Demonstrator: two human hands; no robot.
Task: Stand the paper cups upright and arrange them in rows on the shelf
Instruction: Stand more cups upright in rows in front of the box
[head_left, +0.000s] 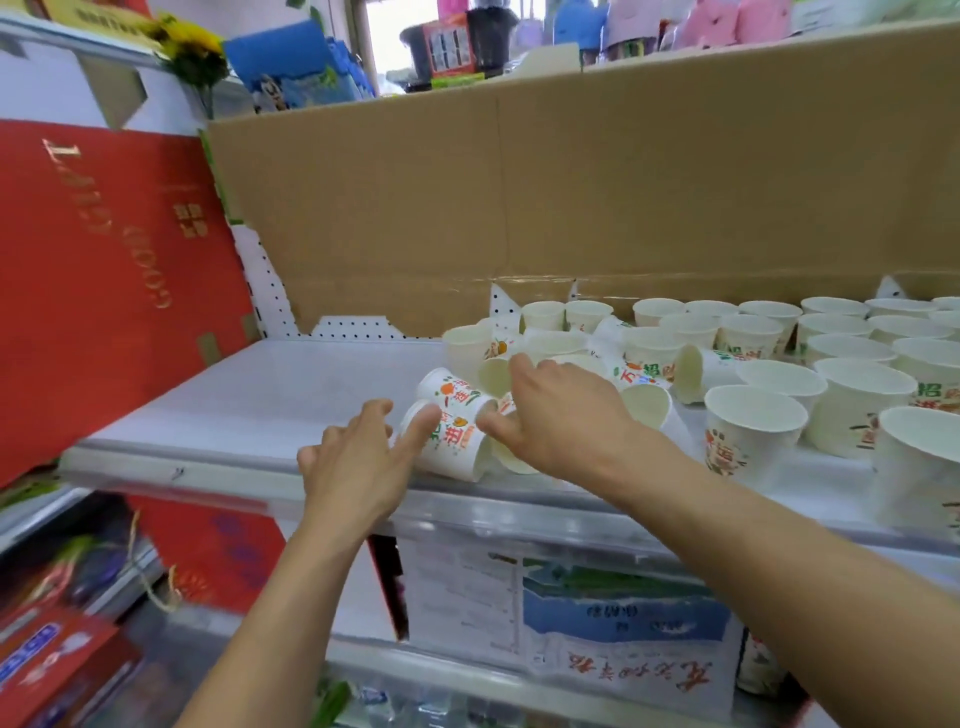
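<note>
White shelf carries, nearest its front edge, a tipped paper cup between the spread, empty left hand and open right hand, both touching it; light and easily crushed, it is best held gently by its sides, while upright cups stand farther back.
</note>
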